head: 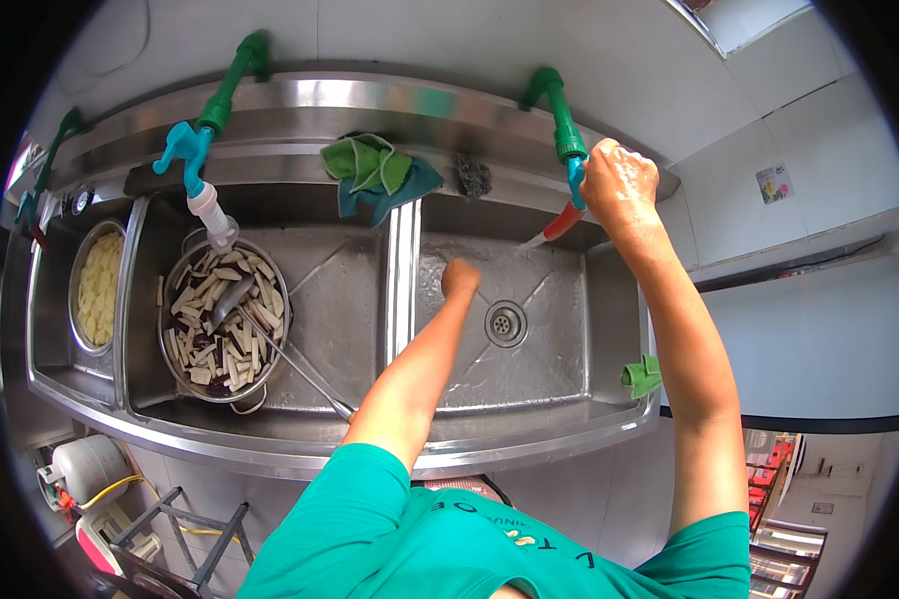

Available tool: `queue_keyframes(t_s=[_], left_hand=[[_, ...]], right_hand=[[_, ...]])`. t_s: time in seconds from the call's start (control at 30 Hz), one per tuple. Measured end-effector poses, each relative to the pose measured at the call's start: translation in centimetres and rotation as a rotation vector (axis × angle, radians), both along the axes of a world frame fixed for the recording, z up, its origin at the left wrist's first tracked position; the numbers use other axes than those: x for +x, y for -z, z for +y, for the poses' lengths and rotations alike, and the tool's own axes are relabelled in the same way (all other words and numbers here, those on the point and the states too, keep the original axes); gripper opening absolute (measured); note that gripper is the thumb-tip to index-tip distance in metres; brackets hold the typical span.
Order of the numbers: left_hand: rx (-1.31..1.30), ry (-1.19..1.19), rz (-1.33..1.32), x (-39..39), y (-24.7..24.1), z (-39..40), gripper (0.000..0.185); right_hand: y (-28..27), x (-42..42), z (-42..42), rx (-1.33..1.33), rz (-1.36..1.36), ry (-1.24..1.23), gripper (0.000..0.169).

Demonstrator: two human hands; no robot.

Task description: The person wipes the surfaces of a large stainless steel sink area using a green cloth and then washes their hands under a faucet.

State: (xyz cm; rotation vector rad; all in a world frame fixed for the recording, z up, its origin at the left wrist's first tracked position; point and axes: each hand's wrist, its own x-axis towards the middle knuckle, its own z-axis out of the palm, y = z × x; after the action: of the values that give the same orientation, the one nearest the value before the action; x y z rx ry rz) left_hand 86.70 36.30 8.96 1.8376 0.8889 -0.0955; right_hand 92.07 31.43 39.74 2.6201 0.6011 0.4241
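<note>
My right hand (620, 180), wet and glistening, is closed over the handle of the blue tap (575, 174) at the end of a green pipe. Water runs from the red hose (564, 222) on that tap into the right basin of the steel sink (547, 374). My left hand (461, 278) is inside the same basin, left of the round drain (506, 323); its fingers look curled, and whether they hold anything is hidden. In the middle basin stands a two-handled metal pot (286, 329) of cut eggplant strips (232, 359), with a long-handled metal ladle (300, 367) lying across it.
Green cloths (371, 168) and a dark scouring pad (472, 176) lie on the back ledge. Another blue tap (187, 150) reaches over the pot. An oval metal bowl of pale sliced vegetable (99, 288) sits in the left basin. A green cloth (642, 376) hangs at the right wall.
</note>
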Motion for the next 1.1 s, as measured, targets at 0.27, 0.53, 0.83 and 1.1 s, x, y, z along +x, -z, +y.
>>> queue_keyframes(t_s=[0.27, 0.53, 0.83, 1.1], left_hand=[[0.006, -0.083, 0.005, -2.5, -0.1, -0.5, 0.018], [0.006, -0.049, -0.031, -3.8, -1.9, -0.2, 0.017], [-0.061, 0.341, -0.296, -3.9, -4.6, -1.9, 0.020], [-1.179, 0.755, -0.451, -7.6, -15.7, -4.5, 0.026]], right_hand=[[-0.6, -0.3, 1.4, -0.032, 0.170, 0.177, 0.014], [-0.8, -0.6, 2.2, 0.028, 0.131, 0.139, 0.018], [-3.1, -3.4, -6.1, 0.782, 0.244, -0.203, 0.024], [6.3, -10.3, -17.5, 2.388, 1.287, -0.345, 0.019]])
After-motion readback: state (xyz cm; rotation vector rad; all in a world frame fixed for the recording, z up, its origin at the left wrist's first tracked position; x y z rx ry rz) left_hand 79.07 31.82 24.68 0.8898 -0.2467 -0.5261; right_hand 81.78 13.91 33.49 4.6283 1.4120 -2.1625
